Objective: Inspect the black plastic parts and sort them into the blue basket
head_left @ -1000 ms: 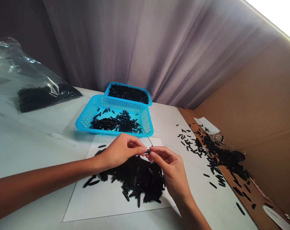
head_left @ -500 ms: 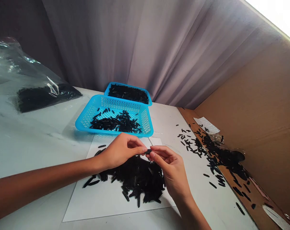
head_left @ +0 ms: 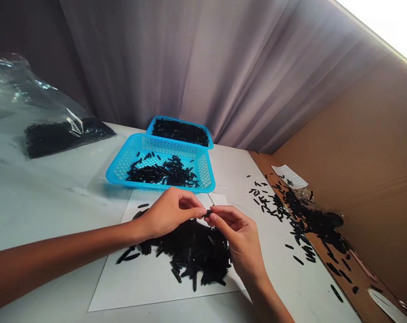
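Between the fingertips of my left hand (head_left: 171, 211) and my right hand (head_left: 240, 229) is a small, dark, elongated piece (head_left: 208, 213). Both hands are closed in a pinch, one at each end of it. Below them a heap of similar black pieces (head_left: 196, 255) is spread over a white sheet (head_left: 122, 287); its upper part is partly hidden by my hands. Just beyond my hands stands a blue perforated basket (head_left: 119, 172), with a loose layer of black pieces in it.
A second blue basket (head_left: 211, 142), full of black pieces, stands behind the first. At left lies a clear plastic bag (head_left: 48, 98) with black material inside. More black pieces (head_left: 324, 224) are scattered along the right edge, near a gridded paper (head_left: 292, 177) and a cardboard wall (head_left: 365, 148).
Almost nothing differs. Both hands keep their pinch on the small black piece, and the right hand has shifted only very slightly.
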`<state>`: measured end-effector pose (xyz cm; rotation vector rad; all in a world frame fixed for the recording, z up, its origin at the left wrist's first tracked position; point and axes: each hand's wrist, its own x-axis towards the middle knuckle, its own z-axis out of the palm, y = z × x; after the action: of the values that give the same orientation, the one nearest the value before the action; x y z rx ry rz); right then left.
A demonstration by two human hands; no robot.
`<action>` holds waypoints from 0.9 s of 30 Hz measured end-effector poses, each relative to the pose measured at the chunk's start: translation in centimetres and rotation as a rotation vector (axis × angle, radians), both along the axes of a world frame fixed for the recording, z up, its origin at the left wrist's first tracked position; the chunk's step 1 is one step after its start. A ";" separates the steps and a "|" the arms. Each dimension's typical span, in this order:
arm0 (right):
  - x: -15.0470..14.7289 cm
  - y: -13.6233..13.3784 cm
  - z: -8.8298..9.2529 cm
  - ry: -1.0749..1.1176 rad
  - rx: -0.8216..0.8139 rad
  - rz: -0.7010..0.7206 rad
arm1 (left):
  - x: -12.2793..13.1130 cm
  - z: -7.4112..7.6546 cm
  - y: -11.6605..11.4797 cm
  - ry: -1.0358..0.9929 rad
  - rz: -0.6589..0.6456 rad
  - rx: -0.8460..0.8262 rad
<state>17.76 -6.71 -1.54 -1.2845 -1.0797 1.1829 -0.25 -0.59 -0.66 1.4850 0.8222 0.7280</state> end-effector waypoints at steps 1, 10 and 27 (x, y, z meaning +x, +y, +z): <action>0.0 0.0 0.0 -0.003 0.002 -0.002 | 0.0 0.0 0.0 -0.001 -0.001 -0.003; 0.0 0.1 -0.1 0.016 0.023 -0.010 | -0.1 -0.3 0.1 0.023 -0.012 0.026; 0.6 0.2 -0.5 0.087 0.042 0.038 | -0.1 0.1 -0.4 0.106 0.070 0.492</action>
<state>18.41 -6.48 -2.03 -1.1742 -1.0631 1.2273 -0.38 -0.99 -0.52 1.9538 0.8128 0.9571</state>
